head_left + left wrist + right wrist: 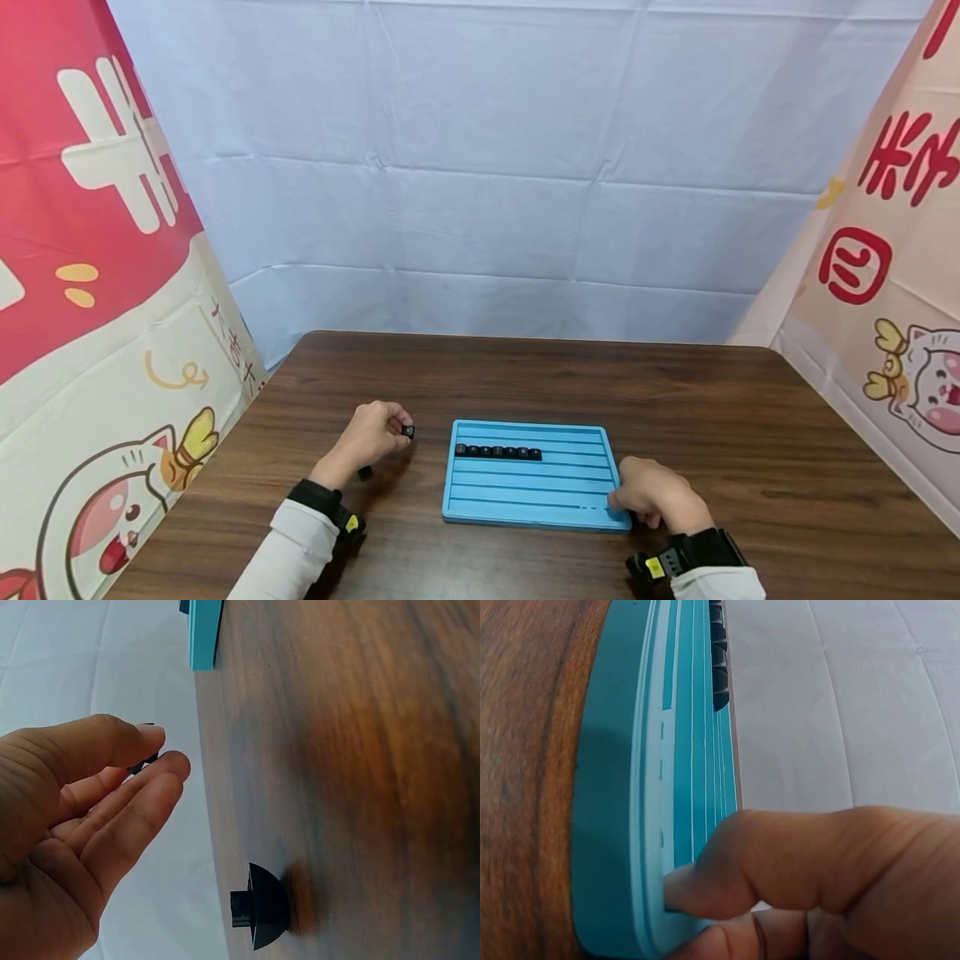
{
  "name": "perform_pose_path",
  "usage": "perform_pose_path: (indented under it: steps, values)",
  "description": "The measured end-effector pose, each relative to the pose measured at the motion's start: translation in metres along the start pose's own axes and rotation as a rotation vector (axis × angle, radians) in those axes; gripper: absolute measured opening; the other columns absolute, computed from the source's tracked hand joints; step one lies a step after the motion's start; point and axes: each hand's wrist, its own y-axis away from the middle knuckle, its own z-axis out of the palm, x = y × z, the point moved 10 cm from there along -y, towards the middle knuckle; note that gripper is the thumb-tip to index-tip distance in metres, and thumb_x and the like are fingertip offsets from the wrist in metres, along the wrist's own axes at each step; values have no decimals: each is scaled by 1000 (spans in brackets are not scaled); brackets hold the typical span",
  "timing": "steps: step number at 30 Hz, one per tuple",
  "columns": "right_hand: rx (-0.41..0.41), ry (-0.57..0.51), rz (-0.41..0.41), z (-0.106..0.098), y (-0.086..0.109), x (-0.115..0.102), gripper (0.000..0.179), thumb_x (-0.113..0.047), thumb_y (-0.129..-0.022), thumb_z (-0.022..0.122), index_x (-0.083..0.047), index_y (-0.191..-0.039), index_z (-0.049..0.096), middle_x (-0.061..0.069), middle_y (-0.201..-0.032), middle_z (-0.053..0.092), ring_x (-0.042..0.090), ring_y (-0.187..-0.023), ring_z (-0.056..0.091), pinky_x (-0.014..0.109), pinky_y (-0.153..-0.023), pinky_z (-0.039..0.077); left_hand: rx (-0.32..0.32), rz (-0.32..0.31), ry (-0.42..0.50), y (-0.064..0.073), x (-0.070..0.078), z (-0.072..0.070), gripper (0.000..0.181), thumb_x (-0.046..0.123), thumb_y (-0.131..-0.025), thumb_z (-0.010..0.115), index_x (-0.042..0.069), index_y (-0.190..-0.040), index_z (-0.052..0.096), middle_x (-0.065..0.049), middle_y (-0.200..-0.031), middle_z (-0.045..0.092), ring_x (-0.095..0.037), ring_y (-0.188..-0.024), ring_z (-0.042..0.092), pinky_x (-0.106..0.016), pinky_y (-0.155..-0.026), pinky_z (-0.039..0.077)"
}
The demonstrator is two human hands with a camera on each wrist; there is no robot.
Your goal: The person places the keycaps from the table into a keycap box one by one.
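Note:
My left hand [375,432] is above the table left of the blue tray, pinching a small black keycap [408,431] between thumb and fingertips. In the left wrist view the held keycap [142,765] is mostly covered by the thumb and fingers. Another black keycap [268,906] lies on the table below that hand, its stem showing. The light-blue slotted tray [525,493] has a row of several black keycaps [498,452] in an upper slot, starting at its left side. My right hand [654,490] grips the tray's near right corner, thumb on the rim.
The dark wooden table [570,379] reaches back to a pale blue cloth [495,208]. Printed cloths hang on the left [97,333] and the right [885,367]. A black wrist strap with a camera sits on each wrist.

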Motion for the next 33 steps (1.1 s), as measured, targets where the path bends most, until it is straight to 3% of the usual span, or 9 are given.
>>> perform_pose_path:
  steps: [24,33]
  values:
    - [-1,4,6,0,1,1,16,-12,-82,64,-4,-70,56,9,-57,53,20,-46,53,30,-44,44,1,17,39,-3,5,7,16,2,-75,76,11,-81,65,5,-74,59,-9,-68,56,-28,-64,49]
    - [-7,0,-1,0,1,-1,17,-12,-83,64,-4,-70,56,8,-55,52,20,-46,53,29,-44,43,-34,50,54,-6,16,14,15,3,-76,75,10,-83,64,5,-75,58,-11,-70,55,-29,-63,48]
